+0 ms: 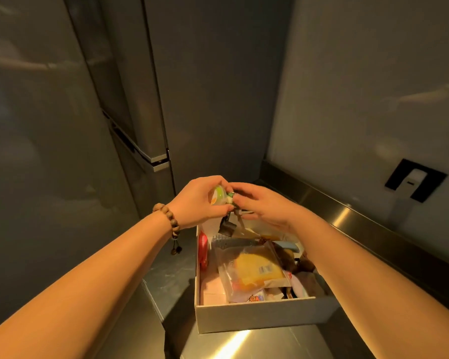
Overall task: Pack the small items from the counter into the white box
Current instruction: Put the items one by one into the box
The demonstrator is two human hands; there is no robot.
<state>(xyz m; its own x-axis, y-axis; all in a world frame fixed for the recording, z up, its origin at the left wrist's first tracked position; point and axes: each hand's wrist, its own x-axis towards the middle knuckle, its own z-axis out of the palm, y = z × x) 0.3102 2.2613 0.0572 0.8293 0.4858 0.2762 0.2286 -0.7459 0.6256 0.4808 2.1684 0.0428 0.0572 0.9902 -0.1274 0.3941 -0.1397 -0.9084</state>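
The white box (pixel 259 316) sits on the steel counter, filled with several small items: a clear packet with a yellow cake (pixel 254 270), a red item (pixel 203 251) at its left wall, pink packets and dark things at the right. Above the box's far end, my left hand (pixel 200 203) grips a small round green-and-white item (pixel 219 195). My right hand (pixel 265 203) pinches the same item's end, where small metal and black clip-like pieces (pixel 230 225) dangle. Both hands touch over the box's back edge.
A steel counter (pixel 244 343) runs forward and right with a raised back ledge (pixel 347 211). A tall grey fridge (pixel 130 104) stands at the left. A wall socket plate (pixel 415 180) is on the right wall. A beaded bracelet (pixel 170 221) circles my left wrist.
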